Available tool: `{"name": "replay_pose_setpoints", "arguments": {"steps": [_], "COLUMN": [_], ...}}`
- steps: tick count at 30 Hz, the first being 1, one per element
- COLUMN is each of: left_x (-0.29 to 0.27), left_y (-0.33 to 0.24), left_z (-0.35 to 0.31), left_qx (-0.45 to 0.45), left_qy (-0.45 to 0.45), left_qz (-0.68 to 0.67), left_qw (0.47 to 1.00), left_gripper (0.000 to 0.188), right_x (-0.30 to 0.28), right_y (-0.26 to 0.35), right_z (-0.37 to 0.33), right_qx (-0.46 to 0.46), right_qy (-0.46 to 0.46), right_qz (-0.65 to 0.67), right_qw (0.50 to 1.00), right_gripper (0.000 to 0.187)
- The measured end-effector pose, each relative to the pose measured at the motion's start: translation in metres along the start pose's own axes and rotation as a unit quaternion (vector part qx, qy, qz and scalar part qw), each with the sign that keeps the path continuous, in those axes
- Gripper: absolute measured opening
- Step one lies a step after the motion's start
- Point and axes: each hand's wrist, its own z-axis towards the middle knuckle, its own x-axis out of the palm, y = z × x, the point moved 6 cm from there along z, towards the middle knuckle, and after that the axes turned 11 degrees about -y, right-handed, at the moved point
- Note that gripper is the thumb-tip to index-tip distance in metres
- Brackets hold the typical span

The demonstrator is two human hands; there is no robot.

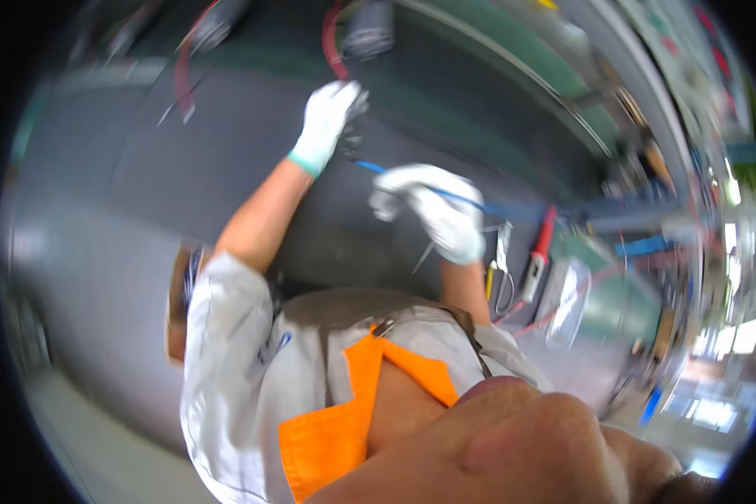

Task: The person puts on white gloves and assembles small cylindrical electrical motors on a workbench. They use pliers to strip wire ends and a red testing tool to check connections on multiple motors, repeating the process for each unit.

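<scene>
My left hand (325,118), in a white glove with a green cuff, is closed near the end of a red wire (334,50). That wire leads to a grey cylindrical part (369,32) at the top. A blurred dark grey piece (354,139) sits at its fingers; what the hand grips is smeared by motion. To the right, my right hand (437,206), also white-gloved, has its fingers bent around a thin blue cord (371,166). The cord's left end reaches the dark piece, and it runs on rightward past the hand. A thin pale strand hangs below that hand.
Beside my right forearm lie scissors-like cutters (501,252), a red-handled tool (542,244) and a clear plastic container (567,302). More cylindrical parts with red wires (185,80) are at the upper left of the dark worktop (218,160). A cardboard box (176,311) stands by my left elbow.
</scene>
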Motion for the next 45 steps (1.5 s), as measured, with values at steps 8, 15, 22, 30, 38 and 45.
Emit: {"name": "replay_pose_setpoints", "arguments": {"steps": [8, 15, 22, 30, 38, 45], "left_x": [-0.234, -0.321, -0.308, -0.499, -0.678, -0.707], "left_y": [-0.102, 0.110, 0.209, 0.113, 0.238, 0.439], "left_z": [-0.289, -0.596, -0.597, -0.420, -0.228, -0.183], "left_qx": [0.148, -0.056, -0.125, -0.008, -0.208, -0.372], "left_qy": [-0.491, -0.779, -0.758, -0.624, -0.309, -0.096], "left_qz": [0.353, 0.137, -0.018, 0.345, 0.499, 0.498], "left_qw": [0.782, 0.610, 0.640, 0.701, 0.783, 0.778], "left_gripper": [0.043, 0.036, 0.032, 0.032, 0.041, 0.040], "right_x": [-0.045, 0.069, 0.263, 0.366, 0.393, 0.386], "right_y": [-0.074, -0.090, -0.127, -0.204, -0.221, -0.238], "right_z": [-0.025, -0.008, 0.012, 0.056, 0.056, 0.063], "right_qx": [0.304, 0.074, -0.307, -0.344, -0.251, -0.320], "right_qy": [0.076, 0.211, 0.339, 0.336, 0.321, 0.313], "right_qz": [-0.429, -0.451, -0.447, -0.476, -0.599, -0.624], "right_qw": [0.847, 0.864, 0.769, 0.737, 0.689, 0.640], "right_gripper": [0.039, 0.037, 0.049, 0.063, 0.069, 0.075]}}
